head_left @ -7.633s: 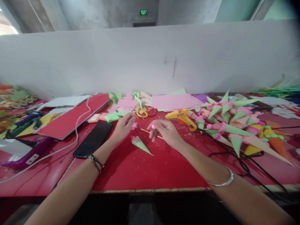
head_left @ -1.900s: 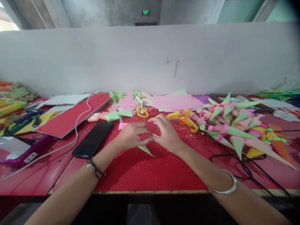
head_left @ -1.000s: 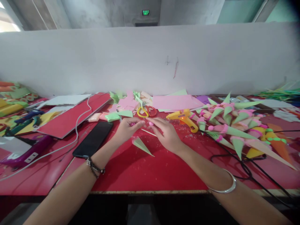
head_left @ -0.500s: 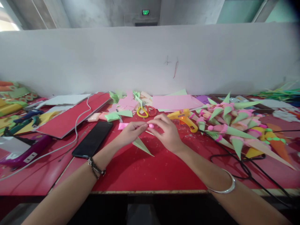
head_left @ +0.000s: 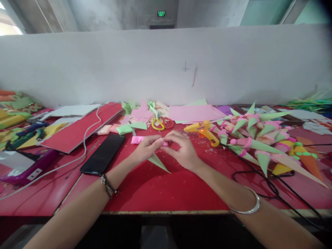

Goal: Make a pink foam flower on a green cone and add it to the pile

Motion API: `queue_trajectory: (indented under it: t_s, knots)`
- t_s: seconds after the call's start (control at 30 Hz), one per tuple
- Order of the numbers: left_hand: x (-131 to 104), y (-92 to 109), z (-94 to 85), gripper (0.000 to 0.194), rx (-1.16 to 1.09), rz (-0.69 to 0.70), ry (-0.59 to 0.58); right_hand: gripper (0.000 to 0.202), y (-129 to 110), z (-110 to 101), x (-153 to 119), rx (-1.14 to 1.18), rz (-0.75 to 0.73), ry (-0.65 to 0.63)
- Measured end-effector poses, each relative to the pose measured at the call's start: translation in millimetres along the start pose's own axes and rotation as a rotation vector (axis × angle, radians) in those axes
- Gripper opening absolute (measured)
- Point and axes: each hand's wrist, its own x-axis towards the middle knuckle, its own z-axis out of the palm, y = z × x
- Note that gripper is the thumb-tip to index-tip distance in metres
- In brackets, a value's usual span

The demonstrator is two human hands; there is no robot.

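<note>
My left hand (head_left: 148, 148) and my right hand (head_left: 183, 152) meet fingertip to fingertip above the red table. Both are pinched on a small lump of bright pink modelling clay (head_left: 165, 144), mostly covered by the fingers. Beneath my left hand, a pale green paper cone (head_left: 158, 162) lies on the table with its point toward me. Just behind that hand is a packet of pink clay (head_left: 137, 139). A yellow glue gun (head_left: 203, 131), its small light glowing orange, rests beyond my right hand.
A black phone (head_left: 103, 154) lies left of my hands. Yellow-and-red-handled scissors (head_left: 158, 123) and paper scraps (head_left: 140, 114) sit behind them. Many green and pink paper cones (head_left: 255, 128) are heaped at right, near a looped black cable (head_left: 269, 185). A white partition (head_left: 145, 65) stands behind.
My fingertips have closed in on the pink clay, which showed as a round ball and is now mostly covered. Things on the table have stayed in place.
</note>
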Motion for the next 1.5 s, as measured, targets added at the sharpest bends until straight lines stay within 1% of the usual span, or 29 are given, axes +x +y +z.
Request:
queue_trajectory:
  t_s: [0.07,0.17,0.27,0.33,0.37,0.47,0.57,0.63,0.77,0.83,0.9,0.97,1.03,1.1,1.17,1.23,1.33,1.4,1.5]
  knots:
    - [0.7,0.4,-0.7,0.032,0.028,-0.003,0.013,0.007,0.4,0.2,0.4,0.055,0.032,0.035]
    - [2.0,0.2,-2.8,0.029,0.034,-0.026,0.104,0.015,0.6,-0.3,0.4,0.18,0.145,0.09]
    - [3.3,-0.8,-4.8,0.027,0.029,-0.053,0.174,0.017,1.0,-0.7,0.3,0.301,0.292,0.073]
    - [3.8,-1.5,-5.5,0.026,0.029,-0.064,0.198,0.013,1.3,-0.7,1.1,0.341,0.335,0.081]
    - [3.9,-1.8,-5.6,0.026,0.028,-0.066,0.205,0.012,1.2,-0.6,1.7,0.359,0.346,0.098]
    - [3.7,-2.7,-5.8,0.026,0.029,-0.073,0.221,0.021,0.4,-0.9,3.0,0.43,0.357,0.115]
    - [3.4,-3.5,-6.6,0.025,0.034,-0.091,0.233,0.017,0.3,-1.5,2.7,0.46,0.399,0.051]
    - [3.4,-3.8,-7.5,0.025,0.031,-0.098,0.244,0.014,1.4,-1.5,2.4,0.45,0.42,0.039]
    - [3.1,-3.1,-8.9,0.027,0.018,-0.097,0.247,0.014,4.6,-1.4,2.9,0.473,0.376,0.133]
    - [2.6,-2.3,-8.8,0.027,-0.005,-0.101,0.242,0.016,5.4,-2.2,3.0,0.502,0.384,0.101]
    - [2.2,-1.6,-8.4,0.027,-0.056,-0.104,0.236,0.022,5.3,-3.0,2.5,0.505,0.411,0.028]
    - [2.7,-1.2,-8.2,0.028,-0.158,-0.108,0.225,0.021,4.8,-3.1,2.1,0.47,0.417,0.013]
    - [4.3,-1.1,-9.0,0.028,-0.333,-0.134,0.205,0.011,4.7,-2.4,2.2,0.437,0.402,0.059]
    - [6.5,-0.6,-11.2,0.029,-0.562,-0.197,0.176,0.012,5.0,-1.8,2.6,0.462,0.395,0.087]
    - [8.5,0.6,-14.0,0.03,-0.777,-0.28,0.17,0.015,5.6,-1.9,2.8,0.521,0.416,0.05]
    - [9.7,2.0,-16.6,0.027,-0.916,-0.352,0.202,0.019,6.2,-2.5,2.7,0.548,0.444,0.013]
    - [9.7,2.4,-17.7,0.022,-0.945,-0.382,0.263,0.018,6.7,-3.5,2.5,0.526,0.45,0.009]
    - [8.9,1.3,-16.9,0.021,-0.912,-0.369,0.292,0.016,6.7,-4.0,2.6,0.504,0.438,0.017]
    - [7.7,0.6,-15.8,0.011,-0.902,-0.345,0.318,0.015,6.8,-4.4,2.6,0.499,0.429,0.016]
